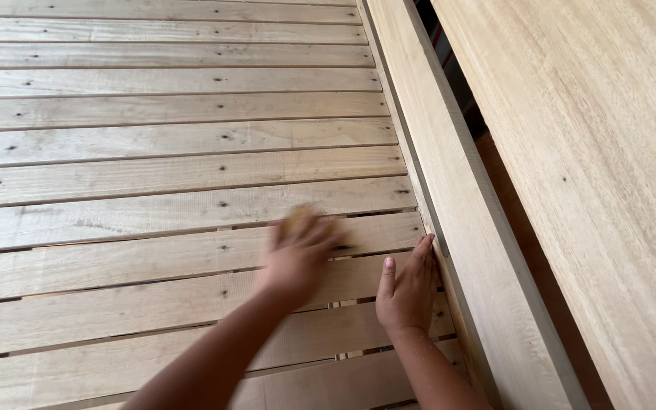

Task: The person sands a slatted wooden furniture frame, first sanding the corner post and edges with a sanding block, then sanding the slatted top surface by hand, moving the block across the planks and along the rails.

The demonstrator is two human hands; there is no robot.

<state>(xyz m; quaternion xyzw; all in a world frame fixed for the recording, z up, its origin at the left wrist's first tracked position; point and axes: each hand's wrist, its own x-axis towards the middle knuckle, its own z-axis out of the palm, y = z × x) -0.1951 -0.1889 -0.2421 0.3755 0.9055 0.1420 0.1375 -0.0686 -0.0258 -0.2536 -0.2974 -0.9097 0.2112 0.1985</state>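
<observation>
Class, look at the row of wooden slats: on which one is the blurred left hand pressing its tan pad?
The slat directly beneath the left hand and tan pad, with the right hand resting flat one slat nearer.

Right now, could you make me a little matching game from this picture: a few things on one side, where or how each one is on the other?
Things:
1. left hand
2. right hand
3. side rail
4. slats

States:
a. lying flat, thumb out, beside the rail
b. blurred, over a tan pad
c. nailed in rows, gaps between
d. running along the right of the slats

Pairs: 1-b, 2-a, 3-d, 4-c
</observation>
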